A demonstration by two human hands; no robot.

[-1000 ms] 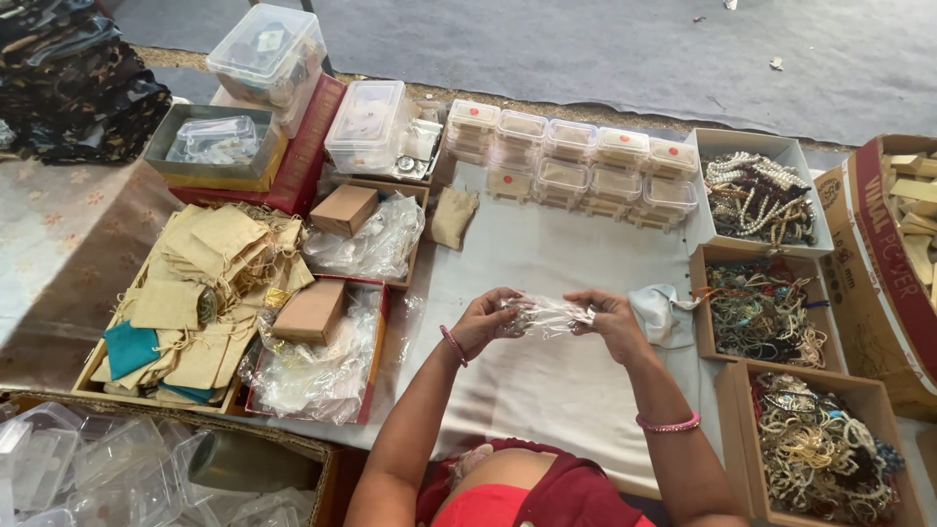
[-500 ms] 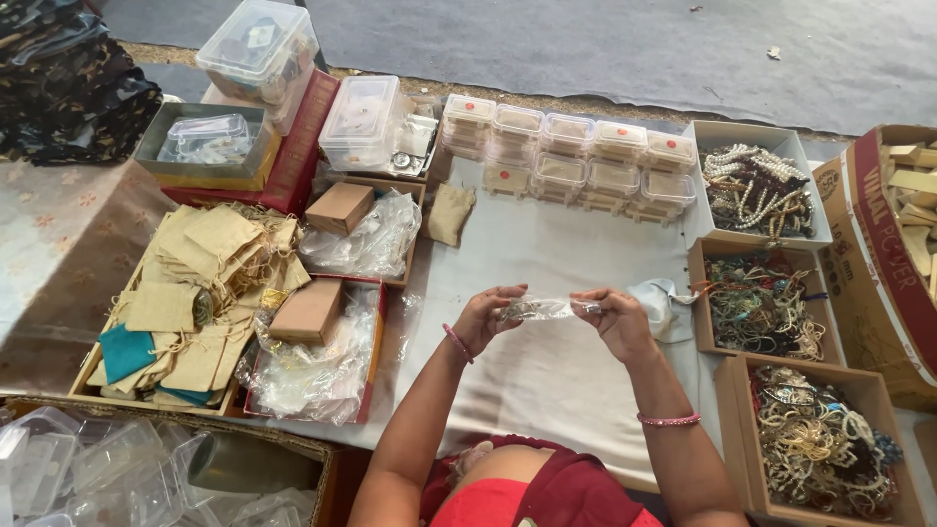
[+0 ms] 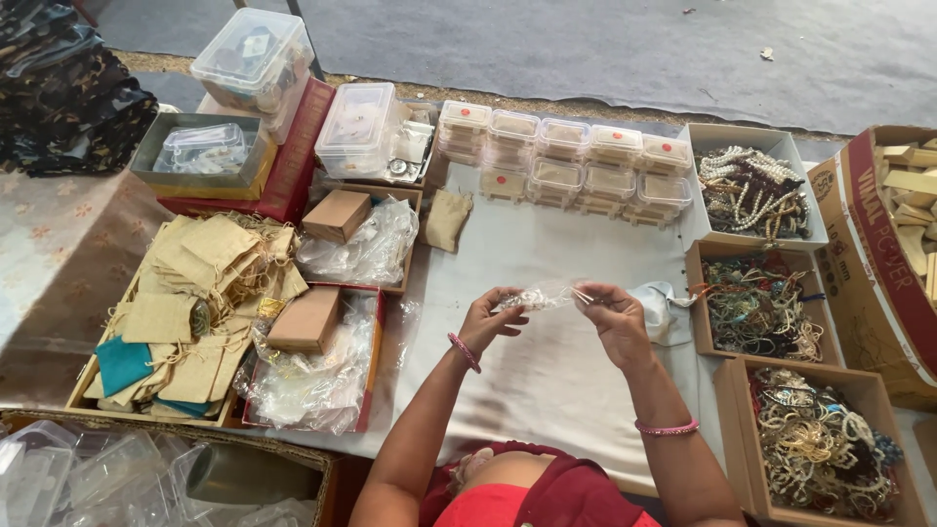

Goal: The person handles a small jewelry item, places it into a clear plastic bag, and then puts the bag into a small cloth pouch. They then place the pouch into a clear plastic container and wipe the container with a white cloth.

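Hands, left hand and right hand, pinch a small clear plastic pouch holding jewellery between them. Pouch looks filled but not yet set among the lidded clear boxes far behind.

Glossy clear plastic pouch, matt cloth, seemingly cotton

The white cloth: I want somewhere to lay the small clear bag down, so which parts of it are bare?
Bare white cloth lies between the hands and the row of small lidded plastic boxes, and again below the left hand toward the red tray of clear bags. The right side is crowded with jewellery boxes.
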